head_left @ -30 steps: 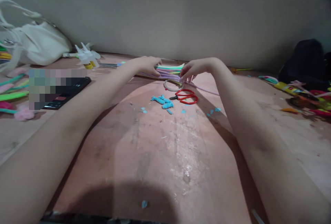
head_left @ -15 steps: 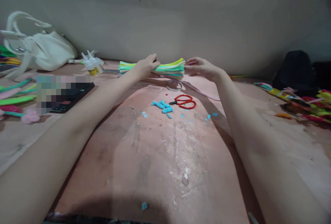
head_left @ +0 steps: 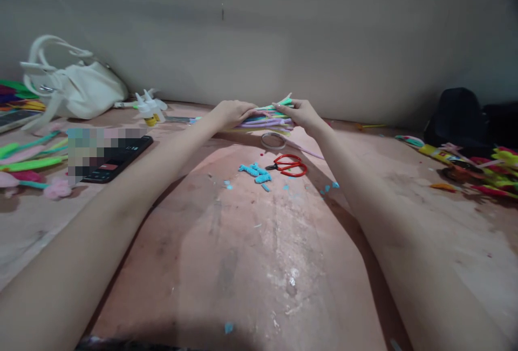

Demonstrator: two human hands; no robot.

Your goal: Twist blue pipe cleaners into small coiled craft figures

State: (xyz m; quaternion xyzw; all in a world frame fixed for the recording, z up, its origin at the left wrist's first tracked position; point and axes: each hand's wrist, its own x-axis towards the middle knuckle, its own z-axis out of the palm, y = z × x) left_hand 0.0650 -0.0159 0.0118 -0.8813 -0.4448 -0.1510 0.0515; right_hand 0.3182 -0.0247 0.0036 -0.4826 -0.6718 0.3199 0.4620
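A bundle of pastel pipe cleaners (head_left: 267, 122) lies across the far part of the table, with mint, lilac and yellow stems showing. My left hand (head_left: 233, 114) is wrapped over the bundle's middle, its fingertips partly hidden. At the right end my right hand (head_left: 301, 114) pinches some mint-green stems, which tilt up from the rest. Nearer to me lie small blue twisted pipe-cleaner pieces (head_left: 257, 171). Beside them rest red-handled scissors (head_left: 292, 165), their blades pointing left. A pale ring (head_left: 273, 141) sits just in front of the bundle.
To the left are a black phone (head_left: 121, 162), small glue bottles (head_left: 149, 110), a white handbag (head_left: 87, 89) and fuzzy coloured stems (head_left: 36, 164). On the right stand a dark cap-like object (head_left: 452, 119), a yellow tube (head_left: 439, 152) and a colourful pile (head_left: 499, 175). Blue scraps dot the table.
My right hand has moved left onto the bundle's right end and closed on stems there. The bundle has turned or spread, showing more lilac. The view has shifted slightly.
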